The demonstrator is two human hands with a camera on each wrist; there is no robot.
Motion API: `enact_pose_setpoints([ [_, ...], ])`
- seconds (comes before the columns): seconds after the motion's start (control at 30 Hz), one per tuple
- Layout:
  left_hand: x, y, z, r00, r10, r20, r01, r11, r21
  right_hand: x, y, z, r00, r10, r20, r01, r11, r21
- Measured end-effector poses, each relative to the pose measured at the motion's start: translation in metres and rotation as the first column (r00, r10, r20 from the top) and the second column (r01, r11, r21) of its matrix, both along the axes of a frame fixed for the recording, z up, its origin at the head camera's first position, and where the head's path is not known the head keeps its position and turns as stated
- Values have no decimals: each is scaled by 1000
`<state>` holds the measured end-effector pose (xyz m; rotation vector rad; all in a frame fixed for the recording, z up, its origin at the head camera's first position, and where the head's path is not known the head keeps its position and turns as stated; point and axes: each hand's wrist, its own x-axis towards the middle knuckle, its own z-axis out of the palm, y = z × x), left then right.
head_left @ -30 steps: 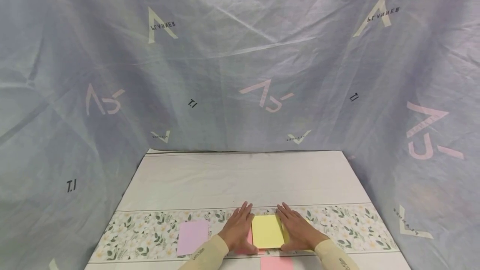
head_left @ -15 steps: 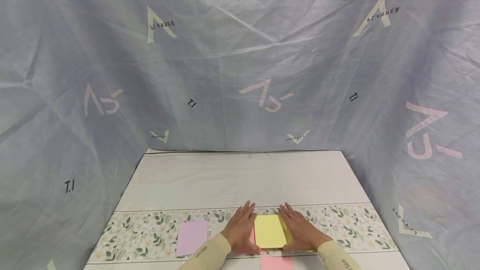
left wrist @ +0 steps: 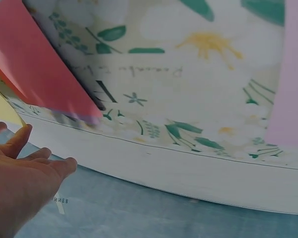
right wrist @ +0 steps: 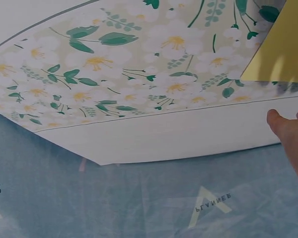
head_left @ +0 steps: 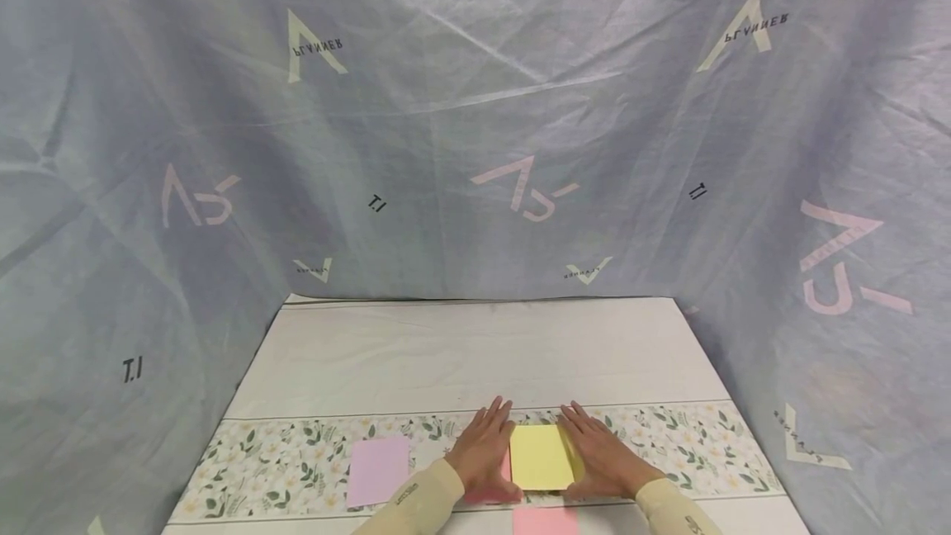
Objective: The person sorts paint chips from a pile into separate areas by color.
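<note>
A light yellow paper square (head_left: 541,456) lies between my two hands in the head view. My left hand (head_left: 483,452) borders its left side, fingers straight and pointing away, thumb near the front corner. Along the right side lies my right hand (head_left: 600,456), also straight-fingered, over a darker yellow sheet (head_left: 576,464). Beneath the left hand shows a red-pink sheet (head_left: 489,494), mostly covered; the left wrist view has its red surface (left wrist: 35,54) beside the fingers (left wrist: 30,148). In the right wrist view, the yellow sheet (right wrist: 283,54) casts a shadow on the cloth near the fingertips (right wrist: 273,116).
A lilac sheet (head_left: 379,471) lies on the floral band to the left. Nearer the front edge is a pink sheet (head_left: 546,521), partly cut off. The white table (head_left: 475,353) reaches back to a grey-blue printed curtain (head_left: 446,122) on three sides.
Both hands and the light yellow square have slid a little to the right. The lilac and front pink sheets stay in place on the table, while the head view shifts slightly.
</note>
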<state>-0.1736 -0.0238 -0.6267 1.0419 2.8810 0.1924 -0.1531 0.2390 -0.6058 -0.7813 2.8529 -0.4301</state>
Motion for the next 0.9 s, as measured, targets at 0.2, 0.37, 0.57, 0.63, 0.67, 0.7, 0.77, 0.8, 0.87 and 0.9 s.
enact_pose_setpoints([
  [0.2,-1,4,-1,1000,-18,-12,18,1000,8,2,5,-2,1000,-23,4,23,1000,17],
  [0.37,-1,9,-1,1000,-27,-2,27,1000,6,3,8,-4,999,-43,18,42,999,15],
  [0.57,-1,15,-3,999,-44,-7,44,999,-18,5,14,-5,999,-46,6,46,999,25],
  [0.63,-1,16,-5,999,-48,-20,47,998,-29,5,15,-4,999,-51,9,50,998,23],
  [0.67,-2,17,-5,998,-49,-26,48,998,-37,6,15,-4,998,-56,15,56,998,23],
  [0.7,-2,18,-6,998,-51,-33,49,998,-41,6,16,-4,998,-58,22,57,998,16],
  [0.77,-3,19,-5,998,-50,-43,48,998,-47,5,17,-3,998,-61,35,60,998,12],
  [0.8,-3,20,-5,998,-50,-47,48,998,-52,5,18,-2,997,-60,40,60,998,8],
  [0.87,-4,21,-4,997,-55,-57,52,997,-60,5,20,-2,998,-58,38,58,998,7],
  [0.9,-4,22,-3,996,-60,-65,56,996,-64,5,21,-2,998,-54,33,54,999,5],
])
